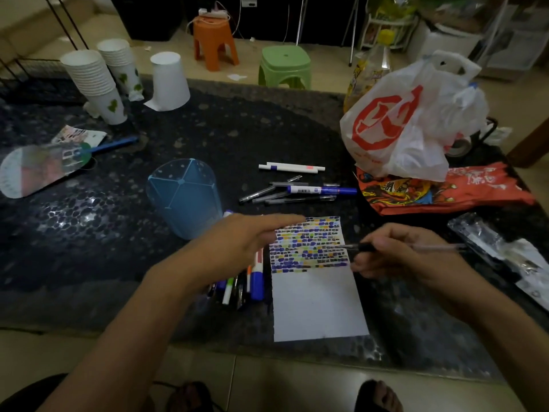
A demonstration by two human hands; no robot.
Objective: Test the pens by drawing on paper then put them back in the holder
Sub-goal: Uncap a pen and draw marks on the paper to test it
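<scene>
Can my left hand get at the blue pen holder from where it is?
Probably yes: the left hand is open and holds nothing, and the blue pen holder stands just beside it with nothing between.

You are looking across a dark speckled table [89,233] standing on pale floor tiles [267,370]. Beyond it an orange stool [214,40] and a green stool [285,66] are sitting side by side, with dim light filling the room.

Dark speckled table [267,129]: paper [318,304], pens [297,191], holder [184,197].
</scene>
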